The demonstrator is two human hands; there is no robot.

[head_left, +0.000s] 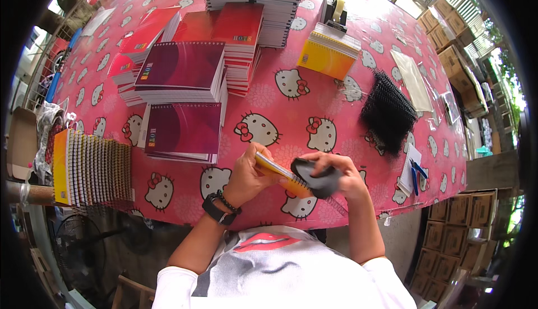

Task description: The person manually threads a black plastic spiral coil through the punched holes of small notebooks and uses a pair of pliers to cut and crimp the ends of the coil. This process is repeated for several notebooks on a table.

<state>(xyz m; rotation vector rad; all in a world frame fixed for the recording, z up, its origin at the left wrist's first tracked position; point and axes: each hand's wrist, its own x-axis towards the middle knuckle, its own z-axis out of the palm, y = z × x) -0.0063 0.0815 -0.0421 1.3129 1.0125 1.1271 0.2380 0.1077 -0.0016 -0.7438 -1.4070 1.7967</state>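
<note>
Close to the table's front edge, my left hand grips a yellow notebook, tilted with its edge up. My right hand is wrapped over a dark, rounded, pad-like object, smeared by motion, whose exact kind I cannot make out. This object lies against the notebook's edge, where dark spiral loops show. A thin wire coil sticks out beyond the notebook near my right wrist. To the right lies a heap of black spiral coils. Blue-handled pliers rest on a white pad.
Purple notebooks and red notebooks are stacked at left. Spiral-bound yellow notebooks stand at the left edge. A yellow stack sits before a tape dispenser. Tall wire-bound stacks rise at the back; cardboard boxes stand right.
</note>
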